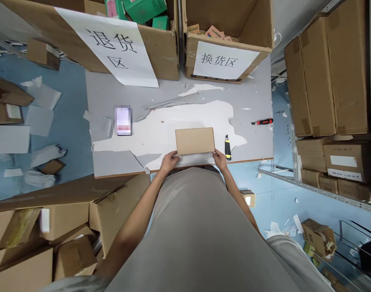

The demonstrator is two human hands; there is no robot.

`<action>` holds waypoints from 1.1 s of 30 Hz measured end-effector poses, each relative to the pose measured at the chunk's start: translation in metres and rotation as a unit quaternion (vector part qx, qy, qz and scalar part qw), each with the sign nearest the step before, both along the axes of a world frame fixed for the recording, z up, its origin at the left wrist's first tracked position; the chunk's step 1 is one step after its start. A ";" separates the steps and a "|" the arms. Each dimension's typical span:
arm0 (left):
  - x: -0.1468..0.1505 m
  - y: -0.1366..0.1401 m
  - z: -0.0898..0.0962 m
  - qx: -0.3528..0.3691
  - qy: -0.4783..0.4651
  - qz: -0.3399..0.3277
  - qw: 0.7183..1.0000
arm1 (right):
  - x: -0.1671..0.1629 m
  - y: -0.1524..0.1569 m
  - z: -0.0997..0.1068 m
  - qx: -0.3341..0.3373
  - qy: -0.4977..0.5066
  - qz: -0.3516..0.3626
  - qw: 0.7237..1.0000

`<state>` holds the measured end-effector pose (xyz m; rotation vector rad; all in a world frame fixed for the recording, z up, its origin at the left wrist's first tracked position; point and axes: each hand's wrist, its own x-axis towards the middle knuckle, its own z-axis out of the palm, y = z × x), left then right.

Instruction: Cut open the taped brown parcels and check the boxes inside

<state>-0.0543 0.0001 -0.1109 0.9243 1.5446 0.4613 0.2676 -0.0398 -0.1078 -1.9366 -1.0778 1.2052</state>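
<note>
A small plain brown cardboard box (195,141) lies at the front edge of the worktable, held between my two hands. My left hand (170,161) has its fingers closed on the box's near left corner. At the near right corner, my right hand (219,159) grips it the same way. Just right of that hand lies a yellow and black utility knife (228,147). Farther right, near the table's edge, is a red and black utility knife (262,121). A phone with a lit, blurred screen (123,121) rests on the left of the table.
The grey table (252,142) has a torn, peeling cover. Behind stand two large cartons with paper signs, the left carton (164,52) holding green boxes, the right carton (188,61) small packets. A big carton full of boxes (121,207) stands lower left. Shelved cartons (349,73) line the right.
</note>
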 end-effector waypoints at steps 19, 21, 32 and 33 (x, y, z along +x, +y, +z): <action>0.023 0.016 0.022 0.064 -0.009 0.112 0.992 | 0.032 0.050 0.036 0.024 -0.047 0.002 0.999; 0.024 0.008 0.012 0.043 -0.030 0.147 0.988 | 0.040 0.045 0.027 0.009 -0.004 -0.017 1.000; 0.026 -0.018 -0.022 0.033 0.028 0.099 0.994 | 0.047 0.014 -0.014 -0.063 0.039 0.062 0.995; 0.027 -0.016 -0.021 0.032 0.019 0.094 0.995 | 0.043 0.014 -0.015 -0.058 0.045 0.075 0.994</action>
